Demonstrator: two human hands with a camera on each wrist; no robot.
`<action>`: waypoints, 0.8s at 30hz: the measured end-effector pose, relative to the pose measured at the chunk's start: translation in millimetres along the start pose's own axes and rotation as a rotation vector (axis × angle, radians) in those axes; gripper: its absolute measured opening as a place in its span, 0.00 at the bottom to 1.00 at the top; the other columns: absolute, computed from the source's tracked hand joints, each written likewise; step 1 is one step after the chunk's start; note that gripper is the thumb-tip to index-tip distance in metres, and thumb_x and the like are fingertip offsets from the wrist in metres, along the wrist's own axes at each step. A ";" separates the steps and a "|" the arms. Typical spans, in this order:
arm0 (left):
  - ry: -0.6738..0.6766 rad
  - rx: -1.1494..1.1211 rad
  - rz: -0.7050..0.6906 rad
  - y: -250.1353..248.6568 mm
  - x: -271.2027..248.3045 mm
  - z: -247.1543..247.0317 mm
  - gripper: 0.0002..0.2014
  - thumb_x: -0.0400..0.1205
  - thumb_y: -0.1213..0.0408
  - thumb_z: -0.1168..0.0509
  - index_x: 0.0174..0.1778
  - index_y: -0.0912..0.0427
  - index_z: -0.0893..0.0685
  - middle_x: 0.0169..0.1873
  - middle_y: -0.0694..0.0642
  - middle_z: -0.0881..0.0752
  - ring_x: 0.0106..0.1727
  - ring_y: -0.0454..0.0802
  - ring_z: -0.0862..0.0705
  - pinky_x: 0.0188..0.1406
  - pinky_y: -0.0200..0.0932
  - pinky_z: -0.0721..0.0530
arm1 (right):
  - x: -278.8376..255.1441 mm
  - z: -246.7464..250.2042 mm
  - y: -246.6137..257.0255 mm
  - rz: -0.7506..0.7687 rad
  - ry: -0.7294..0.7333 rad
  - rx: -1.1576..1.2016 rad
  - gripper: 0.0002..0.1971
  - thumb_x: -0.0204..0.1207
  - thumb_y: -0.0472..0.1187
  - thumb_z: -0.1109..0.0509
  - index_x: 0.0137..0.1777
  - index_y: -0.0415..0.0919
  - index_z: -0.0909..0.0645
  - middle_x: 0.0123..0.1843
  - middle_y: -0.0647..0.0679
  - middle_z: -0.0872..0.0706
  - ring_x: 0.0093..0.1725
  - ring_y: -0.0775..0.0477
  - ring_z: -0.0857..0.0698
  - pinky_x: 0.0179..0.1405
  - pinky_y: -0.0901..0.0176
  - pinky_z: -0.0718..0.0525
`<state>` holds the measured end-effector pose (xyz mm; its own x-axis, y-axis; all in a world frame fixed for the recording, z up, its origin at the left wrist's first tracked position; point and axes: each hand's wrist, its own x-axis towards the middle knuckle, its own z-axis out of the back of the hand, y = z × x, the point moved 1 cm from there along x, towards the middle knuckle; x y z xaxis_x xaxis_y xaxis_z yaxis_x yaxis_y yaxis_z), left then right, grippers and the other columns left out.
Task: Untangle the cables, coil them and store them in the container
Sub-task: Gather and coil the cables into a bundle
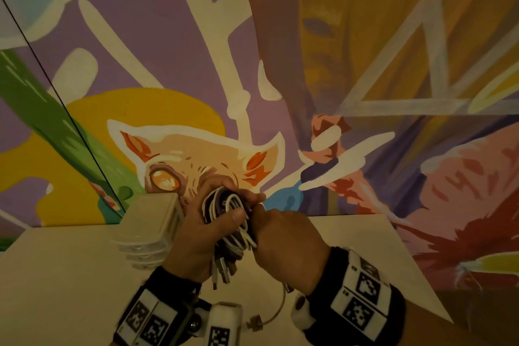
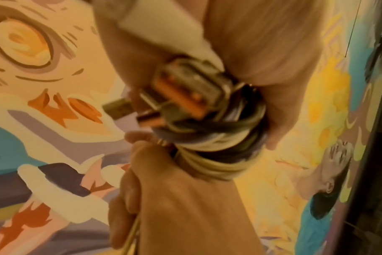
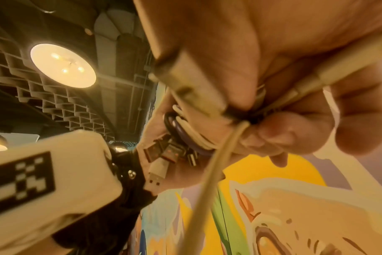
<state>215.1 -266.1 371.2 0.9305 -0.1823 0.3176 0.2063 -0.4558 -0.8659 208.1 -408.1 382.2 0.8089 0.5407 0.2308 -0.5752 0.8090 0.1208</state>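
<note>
Coiling step: left hand [image 1: 196, 236] grips cable bundle [image 1: 227, 213]; right hand [image 1: 283, 241] pinches white cable [image 3: 207, 181] at 3 o'clock. Next, prob.: wind slack, then container [image 1: 151, 222] at 9.

painted mural wall [image 1: 196, 64] behind pale table [image 1: 70, 275], round ceiling lamp [image 3: 63, 65]

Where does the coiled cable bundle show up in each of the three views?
Head: cable bundle at centre, gripped by the left hand.
Left wrist: bundle at centre, plugs towards the camera.
Right wrist: bundle at centre, plugs hanging down.
Shared landmark: the wall mural's orange eye.
</note>
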 end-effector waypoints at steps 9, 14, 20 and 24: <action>-0.272 -0.026 -0.004 -18.4 6.3 24.7 0.08 0.75 0.72 0.31 0.47 0.63 0.23 0.37 0.62 0.16 0.37 0.58 0.12 0.42 0.55 0.10 | -14.7 -10.5 -26.4 -0.198 0.050 0.437 0.08 0.78 0.52 0.32 0.54 0.55 0.25 0.42 0.52 0.13 0.39 0.51 0.15 0.38 0.60 0.18; -0.354 0.039 -0.056 -24.5 12.2 37.3 0.10 0.78 0.74 0.33 0.52 0.64 0.25 0.37 0.66 0.21 0.36 0.56 0.14 0.38 0.50 0.12 | -35.3 -19.1 -36.9 -0.292 0.048 0.781 0.04 0.81 0.49 0.34 0.50 0.52 0.20 0.36 0.50 0.11 0.37 0.54 0.11 0.39 0.63 0.13; -0.301 0.369 -0.129 -27.6 11.3 37.4 0.11 0.77 0.85 0.35 0.49 0.69 0.24 0.38 0.61 0.17 0.35 0.58 0.13 0.35 0.48 0.13 | -57.9 1.3 -26.3 -0.112 0.154 0.543 0.20 0.77 0.63 0.47 0.65 0.63 0.24 0.57 0.62 0.14 0.56 0.61 0.18 0.58 0.69 0.19; -0.227 0.358 -0.094 -19.9 9.5 21.7 0.12 0.76 0.82 0.33 0.47 0.62 0.21 0.38 0.59 0.16 0.36 0.58 0.12 0.39 0.53 0.10 | -51.6 23.7 -14.6 0.183 0.339 0.134 0.21 0.83 0.41 0.36 0.74 0.57 0.30 0.70 0.54 0.21 0.63 0.49 0.23 0.54 0.65 0.33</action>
<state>226.4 -239.9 383.0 0.9373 0.0601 0.3432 0.3482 -0.1230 -0.9293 171.9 -453.3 391.5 0.6730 0.7365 -0.0686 -0.7060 0.6672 0.2374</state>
